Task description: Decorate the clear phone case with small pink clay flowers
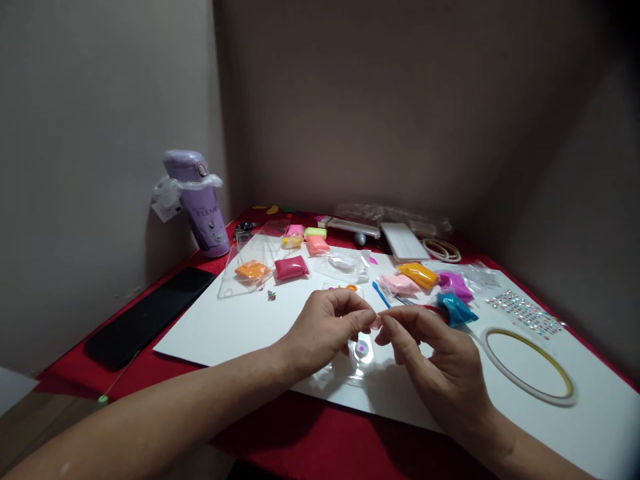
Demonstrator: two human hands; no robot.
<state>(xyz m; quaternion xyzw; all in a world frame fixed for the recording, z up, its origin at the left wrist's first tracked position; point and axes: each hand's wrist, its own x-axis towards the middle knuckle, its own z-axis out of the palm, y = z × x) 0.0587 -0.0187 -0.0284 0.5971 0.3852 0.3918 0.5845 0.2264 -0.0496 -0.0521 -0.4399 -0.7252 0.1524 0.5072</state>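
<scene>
Between the fingertips of both hands is a small piece of pink clay (376, 323), partly hidden by the fingers. My left hand (333, 328) pinches it from the left, thumb against forefinger. From the other side, my right hand (434, 353) pinches the same bit with thumb and forefinger. Under the hands lies a clear plastic case (361, 373), bearing a small white round piece with a pink centre (362, 349). Just beyond the fingers rests a blue modelling tool (381, 295). A teal clay packet (456, 309) lies near my right hand.
A white board (195, 333) covers much of the red cloth (320, 440). Several clay packets, including a red one (292, 268), lie across it. At right are a ring (530, 367) and gem stickers (525, 313). A purple bottle (203, 207) and black phone (150, 317) are left.
</scene>
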